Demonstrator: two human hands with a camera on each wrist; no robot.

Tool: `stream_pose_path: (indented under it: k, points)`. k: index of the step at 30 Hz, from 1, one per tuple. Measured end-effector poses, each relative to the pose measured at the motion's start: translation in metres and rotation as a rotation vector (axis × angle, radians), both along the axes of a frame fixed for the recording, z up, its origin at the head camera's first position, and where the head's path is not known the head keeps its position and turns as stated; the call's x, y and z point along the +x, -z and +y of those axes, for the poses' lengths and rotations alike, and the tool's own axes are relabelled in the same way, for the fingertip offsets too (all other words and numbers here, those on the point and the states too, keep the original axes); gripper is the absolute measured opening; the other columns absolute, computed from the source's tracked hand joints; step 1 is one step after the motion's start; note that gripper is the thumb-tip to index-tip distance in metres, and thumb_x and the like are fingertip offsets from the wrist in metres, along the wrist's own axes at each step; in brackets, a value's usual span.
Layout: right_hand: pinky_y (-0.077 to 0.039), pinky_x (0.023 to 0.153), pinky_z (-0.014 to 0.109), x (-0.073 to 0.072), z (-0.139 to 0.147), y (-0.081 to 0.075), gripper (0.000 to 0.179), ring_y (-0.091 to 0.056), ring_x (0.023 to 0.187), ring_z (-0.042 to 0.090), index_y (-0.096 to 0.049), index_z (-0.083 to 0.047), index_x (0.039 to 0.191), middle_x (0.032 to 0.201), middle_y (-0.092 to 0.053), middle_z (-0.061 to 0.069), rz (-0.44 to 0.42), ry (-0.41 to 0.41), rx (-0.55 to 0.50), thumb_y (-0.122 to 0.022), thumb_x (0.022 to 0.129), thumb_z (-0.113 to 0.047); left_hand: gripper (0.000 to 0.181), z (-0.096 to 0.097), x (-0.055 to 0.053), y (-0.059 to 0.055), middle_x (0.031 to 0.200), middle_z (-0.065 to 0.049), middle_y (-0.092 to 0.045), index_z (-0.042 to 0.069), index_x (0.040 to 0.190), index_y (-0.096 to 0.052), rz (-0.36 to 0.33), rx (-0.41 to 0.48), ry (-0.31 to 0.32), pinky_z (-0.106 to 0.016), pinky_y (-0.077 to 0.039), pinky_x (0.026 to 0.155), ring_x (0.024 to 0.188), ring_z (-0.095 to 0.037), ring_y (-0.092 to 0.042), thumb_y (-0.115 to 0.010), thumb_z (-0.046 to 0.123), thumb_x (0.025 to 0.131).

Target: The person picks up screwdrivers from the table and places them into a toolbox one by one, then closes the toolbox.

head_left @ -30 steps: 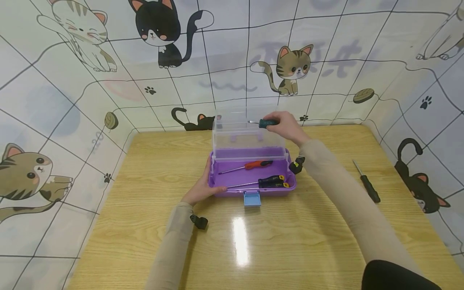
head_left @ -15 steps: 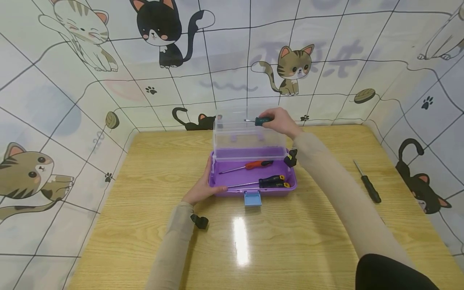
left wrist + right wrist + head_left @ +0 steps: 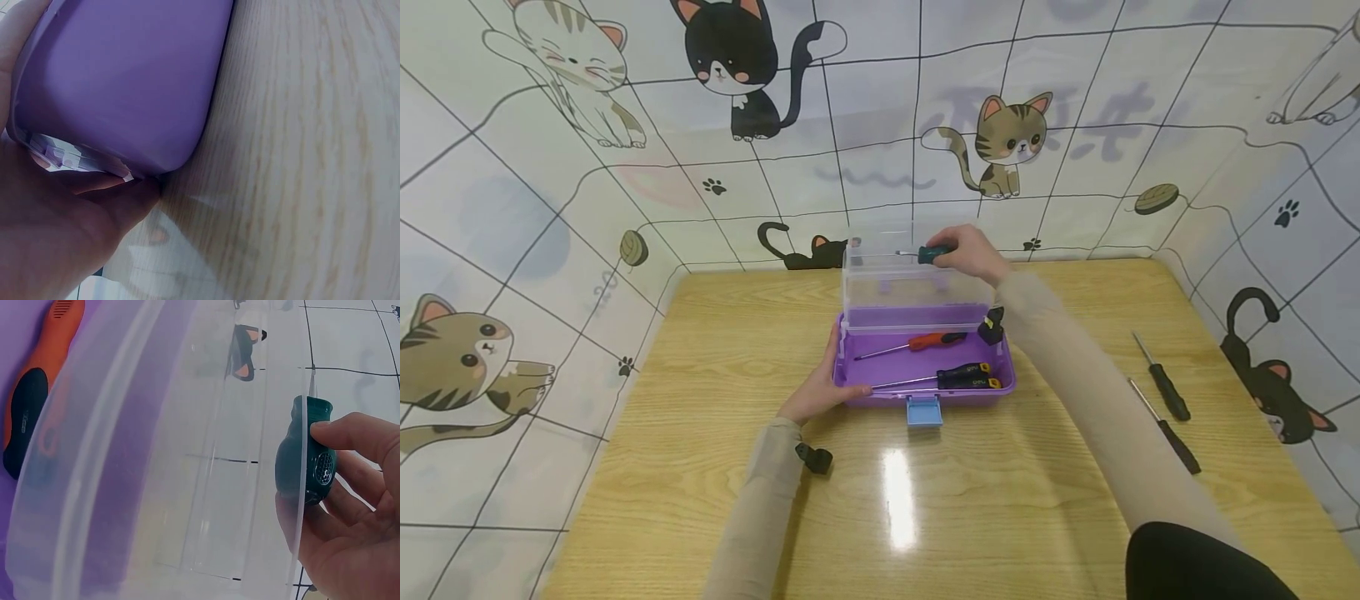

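Observation:
A purple toolbox (image 3: 880,398) stands on the table with its clear lid (image 3: 887,292) raised at the back. My left hand (image 3: 814,392) grips the box's left end, thumb along the front rim and fingers around the side. In my right hand (image 3: 973,254) is a short screwdriver (image 3: 322,453) with a dark green handle, pinched between thumb and fingers. Its blade points left, and the lid's edge overlaps the handle in the right wrist view. Inside the box lie a red-and-black screwdriver (image 3: 928,341) and two black-handled screwdrivers (image 3: 962,381) with yellow ends.
Two black screwdrivers lie on the table at the right, an upper screwdriver (image 3: 1167,392) and a lower screwdriver (image 3: 1177,446) beside my right sleeve. A blue latch (image 3: 923,412) hangs at the box's front. A cat-printed wall covering (image 3: 880,108) rises behind the table (image 3: 715,500).
My right hand has moved left over the lid with the green screwdriver. The right sleeve's shift uncovers the lower black screwdriver. My left hand and the toolbox stay put.

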State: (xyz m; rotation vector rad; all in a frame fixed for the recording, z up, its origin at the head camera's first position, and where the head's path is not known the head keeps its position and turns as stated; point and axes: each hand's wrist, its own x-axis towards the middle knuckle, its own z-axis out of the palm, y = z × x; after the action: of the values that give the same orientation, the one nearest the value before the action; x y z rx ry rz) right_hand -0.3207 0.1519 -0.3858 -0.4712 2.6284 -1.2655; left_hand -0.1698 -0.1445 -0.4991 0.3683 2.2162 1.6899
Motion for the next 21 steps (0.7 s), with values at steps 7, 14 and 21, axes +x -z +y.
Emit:
stream_pose_path:
  k: [7, 14, 21]
  points:
    - [-0.044, 0.094, 0.041, 0.0009, -0.0030, 0.0058, 0.033, -0.058, 0.109, 0.032, -0.064, 0.005, 0.119, 0.119, -0.063, 0.023, -0.024, 0.025, -0.035, -0.066, 0.086, -0.001, 0.126, 0.0005, -0.0002, 0.0007, 0.161, -0.003, 0.007, 0.040, 0.152, 0.015, 0.005, 0.009, 0.003, -0.051, -0.008, 0.114, 0.145, -0.027, -0.001, -0.083, 0.016, 0.076]
    - [-0.044, 0.094, 0.042, 0.0009, -0.0050, 0.0080, 0.033, -0.057, 0.109, 0.032, -0.064, 0.006, 0.119, 0.119, -0.062, 0.023, -0.010, 0.022, -0.019, -0.065, 0.087, -0.002, 0.125, 0.0010, 0.0002, 0.0004, 0.161, 0.000, 0.007, 0.049, 0.148, 0.015, -0.017, 0.001, -0.010, -0.050, -0.008, 0.114, 0.145, -0.024, -0.002, -0.083, 0.017, 0.076]
    - [-0.043, 0.096, 0.042, 0.0009, -0.0047, 0.0090, 0.033, -0.057, 0.110, 0.033, -0.063, 0.007, 0.119, 0.120, -0.062, 0.023, 0.012, -0.001, -0.015, -0.064, 0.088, -0.004, 0.125, 0.0012, 0.0011, -0.0007, 0.161, 0.002, 0.006, 0.052, 0.147, 0.013, -0.024, -0.002, -0.017, -0.051, -0.008, 0.114, 0.145, -0.025, -0.002, -0.083, 0.016, 0.076]
